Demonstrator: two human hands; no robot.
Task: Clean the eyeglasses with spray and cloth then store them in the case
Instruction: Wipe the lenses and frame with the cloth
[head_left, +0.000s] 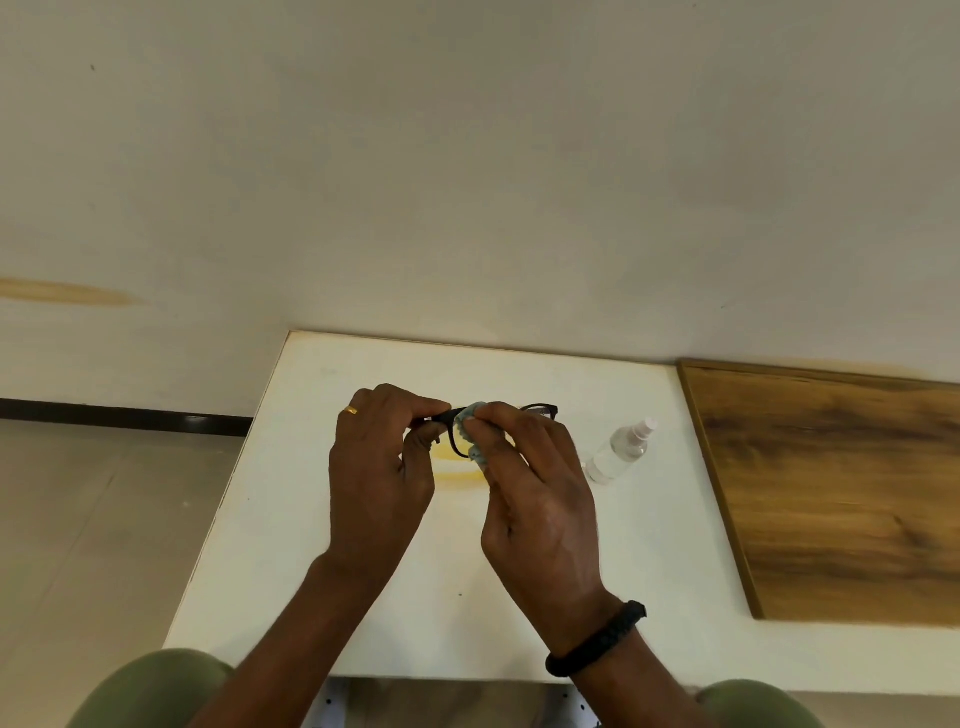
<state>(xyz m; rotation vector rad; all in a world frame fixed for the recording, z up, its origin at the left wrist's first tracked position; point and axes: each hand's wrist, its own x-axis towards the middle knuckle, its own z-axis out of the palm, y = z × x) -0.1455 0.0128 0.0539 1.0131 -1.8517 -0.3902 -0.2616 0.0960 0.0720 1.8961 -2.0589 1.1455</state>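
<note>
Black-framed eyeglasses (543, 409) are held above the white table (291, 519), in the middle of the view. My left hand (376, 467) pinches the frame's left end between thumb and fingers. My right hand (537, 499) pinches a small light-blue cloth (465, 418) round the left lens. A clear spray bottle (621, 451) with a white nozzle lies on its side on the table, just right of my right hand. No case is visible; a yellowish patch shows on the table under my hands.
A wood-grain board (841, 493) adjoins the white table on the right. A pale wall rises right behind the table. Tiled floor lies to the left, and my knees in green trousers sit at the near edge.
</note>
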